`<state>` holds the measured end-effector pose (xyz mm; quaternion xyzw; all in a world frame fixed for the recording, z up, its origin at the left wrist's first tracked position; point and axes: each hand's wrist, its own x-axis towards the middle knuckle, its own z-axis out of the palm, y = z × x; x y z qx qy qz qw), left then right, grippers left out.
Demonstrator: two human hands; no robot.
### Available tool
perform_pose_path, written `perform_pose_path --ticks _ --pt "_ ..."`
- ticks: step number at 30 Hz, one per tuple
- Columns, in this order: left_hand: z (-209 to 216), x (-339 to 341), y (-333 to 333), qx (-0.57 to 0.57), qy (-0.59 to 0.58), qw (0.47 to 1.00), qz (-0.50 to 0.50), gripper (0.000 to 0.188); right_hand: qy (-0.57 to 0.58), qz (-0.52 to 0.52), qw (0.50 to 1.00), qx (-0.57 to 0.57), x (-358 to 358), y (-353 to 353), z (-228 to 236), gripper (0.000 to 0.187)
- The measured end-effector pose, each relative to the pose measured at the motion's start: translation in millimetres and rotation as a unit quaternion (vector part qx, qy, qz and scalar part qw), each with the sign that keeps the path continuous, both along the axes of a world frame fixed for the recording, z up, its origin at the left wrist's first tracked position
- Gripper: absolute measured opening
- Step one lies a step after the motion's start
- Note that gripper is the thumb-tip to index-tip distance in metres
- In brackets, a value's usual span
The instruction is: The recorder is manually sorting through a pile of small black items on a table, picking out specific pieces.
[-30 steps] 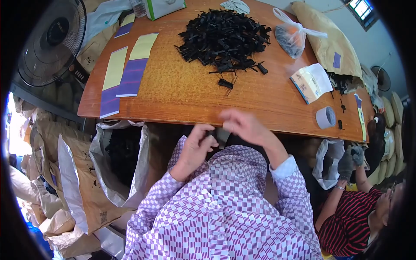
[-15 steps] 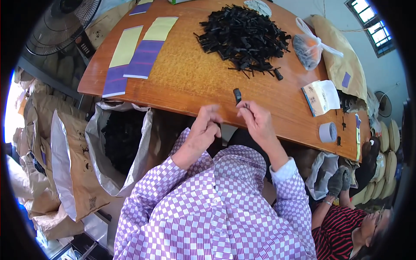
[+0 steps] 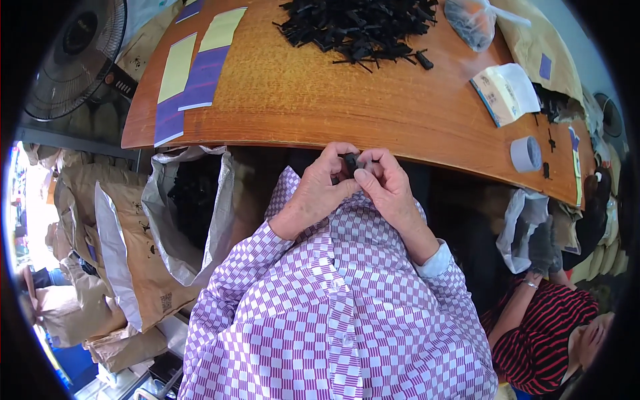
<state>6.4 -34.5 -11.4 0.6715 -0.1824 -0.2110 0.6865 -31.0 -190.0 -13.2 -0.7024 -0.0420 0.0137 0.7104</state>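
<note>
Just off the table's near edge, my two hands meet around a small black part [image 3: 350, 162], probably plastic, mostly covered by the fingers. My left hand [image 3: 321, 185] pinches it from the left side. From the right, my right hand [image 3: 387, 183] closes on its other side with thumb and forefinger together. On the table [image 3: 267, 113] a large heap of similar black parts [image 3: 360, 30] spreads at the far middle. One loose black piece [image 3: 425, 60] lies at the heap's near right edge.
Yellow-and-purple strips [image 3: 205, 77] lie at left. A lined sack [image 3: 223, 200] of black parts stands below them. At right are a small carton [image 3: 499, 97], a tape roll [image 3: 526, 154] and a tied clear bag [image 3: 470, 23]. A gloved co-worker [image 3: 547, 320] sits lower right; a fan [image 3: 80, 53] stands left.
My right hand has brought the black part down off the table's edge, and both hands have come together on it. The view has tilted downward.
</note>
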Motion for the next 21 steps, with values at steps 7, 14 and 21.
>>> perform_pose_path --ticks 7,14,21 --pt "5 -5 -6 0.016 0.035 0.999 0.008 0.038 0.051 -0.030 0.996 0.067 -9 0 -12 0.020" --pt "-3 -7 -8 0.054 -0.056 0.997 0.012 0.036 0.064 0.005 0.998 -0.002 -10 -2 -10 0.023" --pt "-7 -8 -5 0.130 -0.106 0.985 0.028 0.035 0.044 0.005 0.996 -0.077 -8 3 -4 0.019"
